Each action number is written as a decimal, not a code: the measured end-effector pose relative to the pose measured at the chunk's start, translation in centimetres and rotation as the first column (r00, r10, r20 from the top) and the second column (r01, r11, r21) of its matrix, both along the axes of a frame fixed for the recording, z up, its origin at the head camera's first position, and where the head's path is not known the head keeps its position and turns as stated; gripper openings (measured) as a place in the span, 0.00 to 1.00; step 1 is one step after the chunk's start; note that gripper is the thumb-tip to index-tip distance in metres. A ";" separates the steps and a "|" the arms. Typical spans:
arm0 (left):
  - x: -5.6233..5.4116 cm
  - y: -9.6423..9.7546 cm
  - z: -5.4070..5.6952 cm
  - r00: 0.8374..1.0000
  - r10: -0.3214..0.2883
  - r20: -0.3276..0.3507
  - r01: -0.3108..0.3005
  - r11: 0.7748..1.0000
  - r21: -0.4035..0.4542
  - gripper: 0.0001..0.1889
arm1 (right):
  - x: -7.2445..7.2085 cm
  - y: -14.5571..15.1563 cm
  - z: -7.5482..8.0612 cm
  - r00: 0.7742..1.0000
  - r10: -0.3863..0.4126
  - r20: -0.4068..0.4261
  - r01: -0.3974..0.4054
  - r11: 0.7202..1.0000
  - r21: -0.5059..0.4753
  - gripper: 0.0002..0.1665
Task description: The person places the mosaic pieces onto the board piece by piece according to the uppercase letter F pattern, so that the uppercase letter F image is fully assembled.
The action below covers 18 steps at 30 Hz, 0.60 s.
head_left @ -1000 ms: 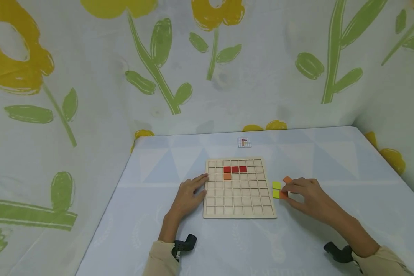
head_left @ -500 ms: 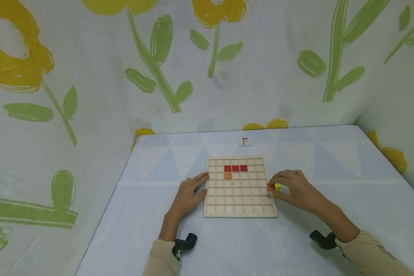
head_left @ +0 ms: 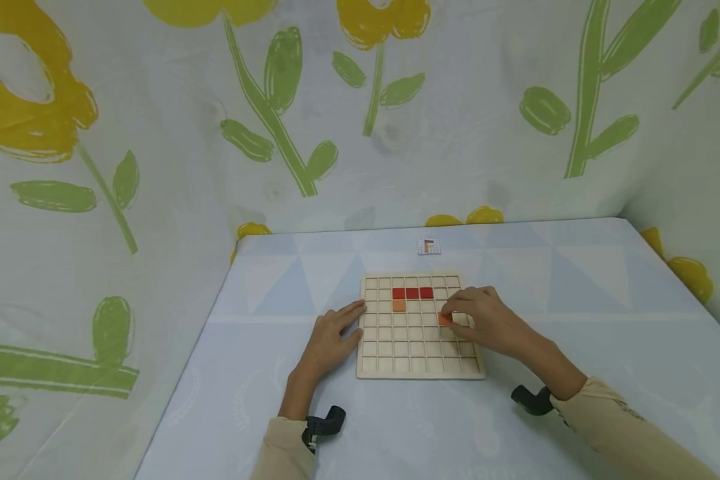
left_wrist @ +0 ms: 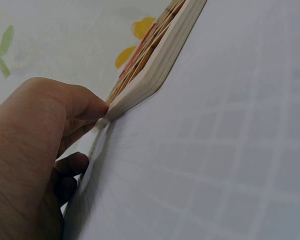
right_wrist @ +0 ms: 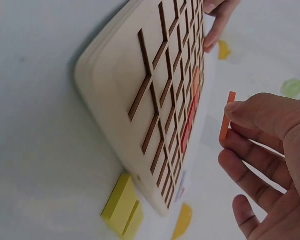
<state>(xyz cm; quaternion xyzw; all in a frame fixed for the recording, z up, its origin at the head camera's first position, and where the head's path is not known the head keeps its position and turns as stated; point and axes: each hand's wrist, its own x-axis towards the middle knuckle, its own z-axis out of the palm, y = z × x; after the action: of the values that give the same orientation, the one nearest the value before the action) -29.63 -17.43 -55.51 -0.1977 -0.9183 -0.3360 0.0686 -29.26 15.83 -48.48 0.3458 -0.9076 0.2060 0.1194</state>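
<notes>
My right hand [head_left: 489, 321] pinches an orange square tile [right_wrist: 228, 116] between thumb and fingertip, holding it above the right half of a wooden grid board [head_left: 409, 367]. In the right wrist view the tile stands on edge, clear of the board, and the other fingers are loosely bent. Three red tiles [head_left: 412, 293] lie in a row in the board's upper cells, with an orange tile [head_left: 399, 305] below the leftmost one. My left hand [head_left: 330, 339] rests against the board's left edge; its thumb and fingers touch the rim in the left wrist view.
Yellow tiles [right_wrist: 121, 202] lie beside the board's right edge, hidden by my right hand in the head view. A small card with a coloured grid pattern [head_left: 429, 246] lies behind the board. A flower-printed curtain [head_left: 456, 147] hangs behind the table.
My right hand has taken an orange tile from the table at the right and carried it leftward over the board. My left hand has stayed at the board's edge.
</notes>
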 end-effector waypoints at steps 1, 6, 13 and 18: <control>0.0 0.0 0.0 1.000 0.001 0.000 -0.001 1.000 -0.004 0.25 | -0.1 -0.3 0.0 1.000 0.011 -0.006 -0.011 1.000 -0.001 0.12; 0.0 0.1 0.1 1.000 0.000 -0.011 0.000 1.000 -0.013 0.25 | -0.9 -1.5 -0.1 0.999 0.045 -0.005 -0.045 0.999 0.001 0.12; 0.1 0.0 0.1 1.000 0.001 -0.014 -0.001 1.000 -0.020 0.25 | -1.7 -3.3 -0.1 0.999 0.051 0.019 -0.052 0.998 0.036 0.10; 0.0 0.0 -0.2 1.000 -0.005 -0.014 0.005 1.000 -0.015 0.25 | -2.1 -4.4 -0.4 0.998 0.042 0.053 -0.044 0.998 0.046 0.09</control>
<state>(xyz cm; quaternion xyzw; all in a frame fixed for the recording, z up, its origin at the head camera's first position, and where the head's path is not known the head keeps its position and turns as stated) -29.60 -17.47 -55.71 -0.2028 -0.9197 -0.3281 0.0728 -31.39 11.44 -48.86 0.3625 -0.9074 0.1959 0.0831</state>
